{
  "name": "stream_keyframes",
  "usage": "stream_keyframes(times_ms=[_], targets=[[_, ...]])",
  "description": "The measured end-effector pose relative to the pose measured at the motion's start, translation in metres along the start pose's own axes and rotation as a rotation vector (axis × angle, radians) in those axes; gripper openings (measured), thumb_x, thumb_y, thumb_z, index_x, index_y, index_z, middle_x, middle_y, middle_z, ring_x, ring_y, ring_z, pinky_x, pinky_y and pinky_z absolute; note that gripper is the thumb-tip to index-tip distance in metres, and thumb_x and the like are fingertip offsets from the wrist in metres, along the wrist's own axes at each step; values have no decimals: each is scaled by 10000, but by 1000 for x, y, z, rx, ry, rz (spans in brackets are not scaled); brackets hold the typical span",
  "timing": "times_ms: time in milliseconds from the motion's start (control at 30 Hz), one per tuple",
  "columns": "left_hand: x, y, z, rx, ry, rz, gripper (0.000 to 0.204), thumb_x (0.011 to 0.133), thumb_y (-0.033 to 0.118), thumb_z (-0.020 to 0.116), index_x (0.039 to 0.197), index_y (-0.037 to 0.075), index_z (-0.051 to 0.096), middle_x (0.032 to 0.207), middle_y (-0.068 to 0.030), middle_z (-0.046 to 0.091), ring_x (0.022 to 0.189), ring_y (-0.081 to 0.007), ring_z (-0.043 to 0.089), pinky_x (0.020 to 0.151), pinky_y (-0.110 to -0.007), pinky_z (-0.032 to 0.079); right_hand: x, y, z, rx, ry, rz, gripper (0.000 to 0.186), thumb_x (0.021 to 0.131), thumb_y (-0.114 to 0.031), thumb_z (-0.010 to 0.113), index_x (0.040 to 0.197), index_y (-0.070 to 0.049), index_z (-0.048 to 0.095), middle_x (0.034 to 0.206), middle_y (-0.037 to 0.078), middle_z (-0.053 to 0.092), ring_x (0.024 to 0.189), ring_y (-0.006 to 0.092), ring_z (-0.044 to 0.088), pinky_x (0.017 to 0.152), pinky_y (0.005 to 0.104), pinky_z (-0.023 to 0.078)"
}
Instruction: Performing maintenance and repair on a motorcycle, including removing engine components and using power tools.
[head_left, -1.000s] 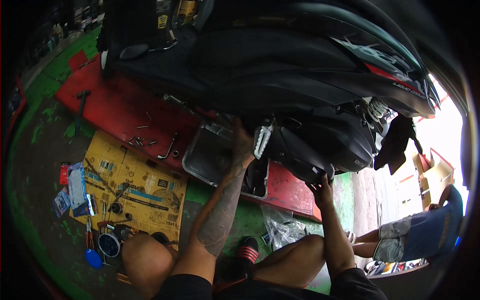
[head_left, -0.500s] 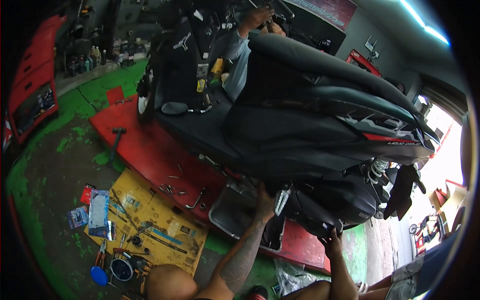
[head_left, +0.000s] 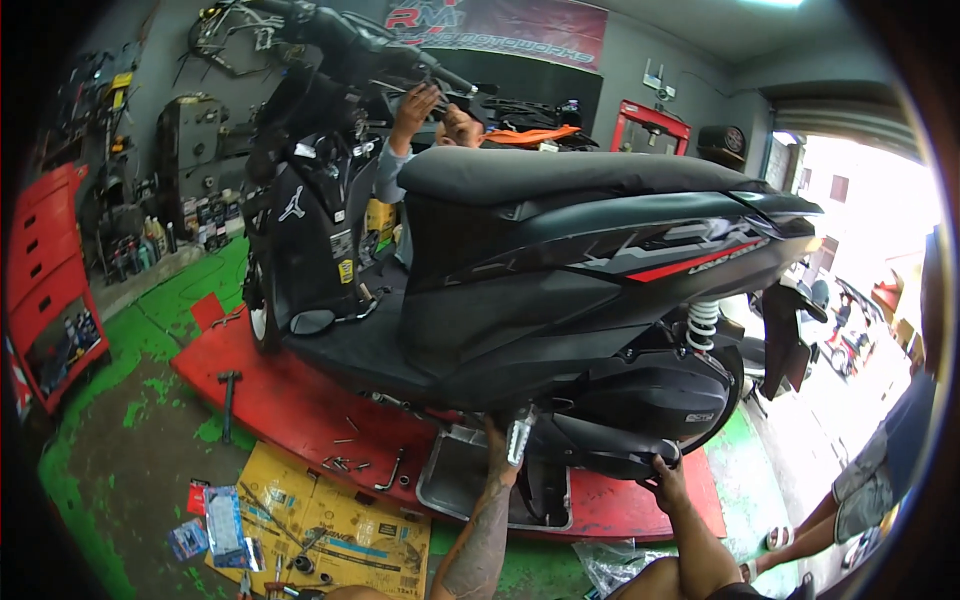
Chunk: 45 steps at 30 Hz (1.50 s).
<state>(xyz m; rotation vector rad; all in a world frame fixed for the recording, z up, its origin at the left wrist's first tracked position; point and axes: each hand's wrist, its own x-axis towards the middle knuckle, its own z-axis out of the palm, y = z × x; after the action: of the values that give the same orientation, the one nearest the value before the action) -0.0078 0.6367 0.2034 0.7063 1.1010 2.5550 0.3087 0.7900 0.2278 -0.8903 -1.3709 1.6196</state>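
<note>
A black scooter [head_left: 510, 335] stands over a red lift platform [head_left: 230, 345]. My left hand [head_left: 495, 436] reaches under its side, just behind the silver footpeg [head_left: 519, 436]; its fingers are hidden. My right hand [head_left: 667, 478] is closed round the rear end of a long black cover [head_left: 600, 450] low on the engine side, thumb and fingers on its edge. Below the footpeg, a metal tray [head_left: 425, 490] lies on the platform. An L-shaped wrench [head_left: 393, 470] and several small sockets lie to the tray's left.
Behind the seat, another person's hands [head_left: 415, 112] work near the handlebar. Someone in grey shorts [head_left: 868, 490] stands at right. A hammer [head_left: 228, 405] lies on the platform's left edge. Flattened yellow cardboard [head_left: 375, 550] holds tools and packets. A clear plastic bag [head_left: 612, 565] lies near my legs.
My view has tilted up, so the handlebar and back wall show and the near tools drop toward the lower edge. Both hands stay at the same places on the scooter.
</note>
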Motion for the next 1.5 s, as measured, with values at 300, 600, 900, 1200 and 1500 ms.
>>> stream_keyframes(times_ms=[300,600,900,1200,1500], targets=[[2,-28,3,85,-35,-57,737,980,228,574,1558,77,143,1555,-120,301,1408,-240,319,1183,-370,222,-8,-8,-3,71,13,9,759,828,-349,792,1410,-251,314,1346,89,463,1151,317,552,893,592,501],[15,-86,-16,-186,-15,-9,783,1011,407,504,1572,67,76,1618,-113,159,1470,-227,189,1212,-368,126,-10,-15,1,108,-124,46,692,876,-290,748,1408,-240,308,1356,122,461,1184,377,560,890,641,532],[5,-52,-16,183,-79,-10,761,1010,326,505,1563,28,76,1601,-166,191,1460,-270,218,1204,-387,155,-16,-14,-2,79,-53,10,664,891,-271,727,1409,-241,312,1329,115,496,1144,365,590,866,629,543],[16,-55,-34,79,35,-360,491,978,388,564,1375,101,526,1345,-53,567,1213,-204,528,1040,-370,404,9,1,-1,51,51,3,1009,791,-260,836,1517,-264,136,1386,122,434,1180,338,555,807,532,577],[0,-9,3,54,20,-482,481,928,445,617,1349,222,549,1361,2,548,1266,-175,471,1007,-438,382,-1,-2,-12,122,49,2,1108,772,-245,857,1545,-207,63,1380,132,448,1182,323,551,840,537,560]])
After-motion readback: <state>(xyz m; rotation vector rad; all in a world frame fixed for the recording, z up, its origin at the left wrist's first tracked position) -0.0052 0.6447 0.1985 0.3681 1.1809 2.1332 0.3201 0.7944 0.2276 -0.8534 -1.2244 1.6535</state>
